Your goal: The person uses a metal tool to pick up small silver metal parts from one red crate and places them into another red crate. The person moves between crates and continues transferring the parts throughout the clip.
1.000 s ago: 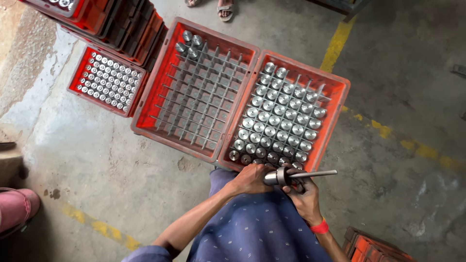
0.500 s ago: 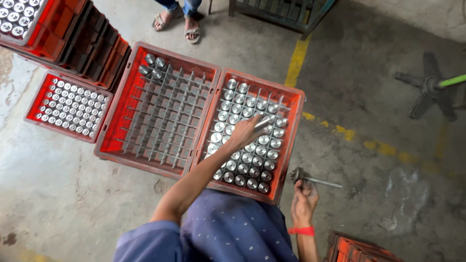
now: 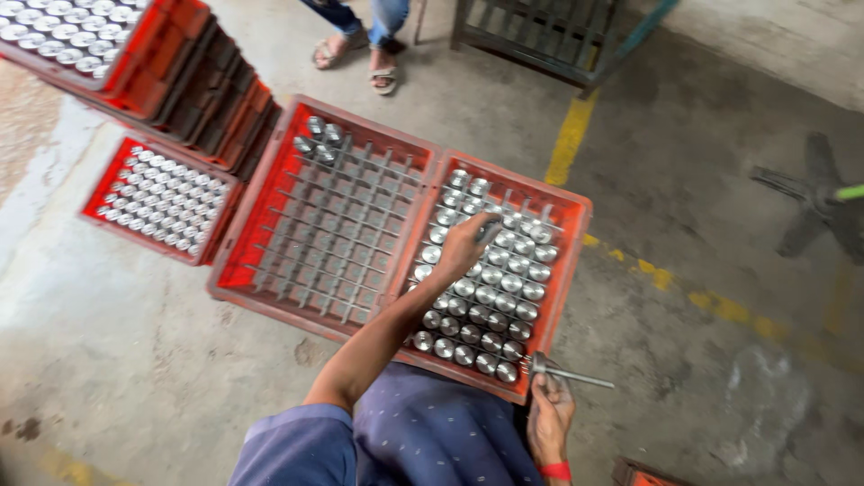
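My left hand [image 3: 466,241] reaches out over the right red crate [image 3: 571,245], fingers closed around a round metal part [image 3: 491,230] near the crate's far rows. This crate holds several shiny metal cylinders [image 3: 490,299] in a grid. My right hand [image 3: 549,416] stays near my knee at the crate's near corner, gripping a metal rod tool [image 3: 569,372] that points right. Beside it, the middle red crate [image 3: 270,214] has a mostly bare divider grid with a few metal parts [image 3: 318,137] at its far corner.
A smaller red crate [image 3: 158,200] full of metal parts lies at left, next to a stack of red crates [image 3: 171,63]. Another person's sandalled feet [image 3: 364,61] stand beyond the crates. A metal frame [image 3: 540,40], a yellow floor line [image 3: 569,135] and a fan-like base [image 3: 814,202] are at right.
My left hand has reached from my lap out over the right crate to its far rows. My right hand keeps the rod tool low by the near corner. The camera view shifted.
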